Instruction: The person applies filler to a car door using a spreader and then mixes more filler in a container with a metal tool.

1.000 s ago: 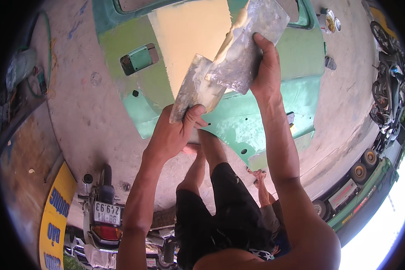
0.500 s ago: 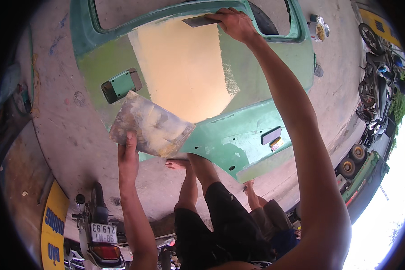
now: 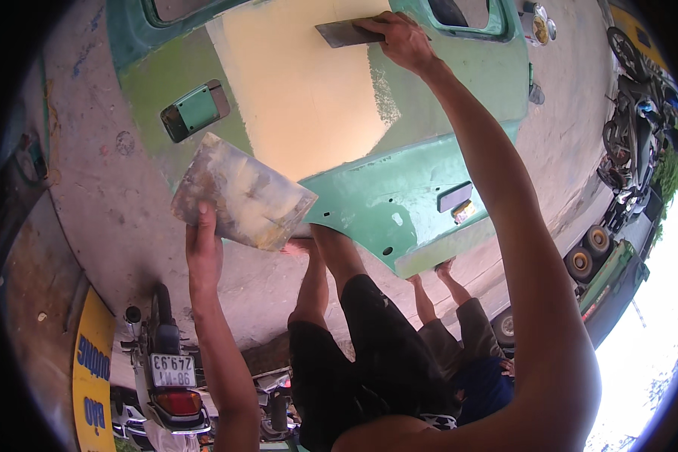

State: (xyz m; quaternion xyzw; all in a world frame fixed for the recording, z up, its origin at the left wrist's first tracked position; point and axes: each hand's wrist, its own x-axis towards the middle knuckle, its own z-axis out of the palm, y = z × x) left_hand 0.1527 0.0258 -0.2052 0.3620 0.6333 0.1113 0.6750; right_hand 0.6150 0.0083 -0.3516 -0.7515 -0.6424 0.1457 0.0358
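My left hand (image 3: 205,245) grips a flat putty board (image 3: 245,192) by its near edge, thumb on top. Smears of pale and brownish putty cover the board. My right hand (image 3: 407,41), arm stretched out, is closed round a wide dark putty spreader (image 3: 346,33). The spreader's blade lies over the far right part of a cream putty patch (image 3: 301,105). That patch covers the middle of a green vehicle body panel (image 3: 444,98) and has a ragged right edge. Whether the blade presses on the putty I cannot tell.
On the panel's lower part lie a phone-like slab (image 3: 455,197) and a small yellowish item (image 3: 463,212). A rectangular opening (image 3: 196,111) is at its left. A person in a blue top (image 3: 486,388) is at lower right. Motorbikes (image 3: 169,369) stand at lower left and far right; cans (image 3: 539,29) sit beyond.
My view has shifted, so the panel sits higher in the picture. Across the patch, my right hand has brought the spreader nearer to me. The other person's legs have moved.
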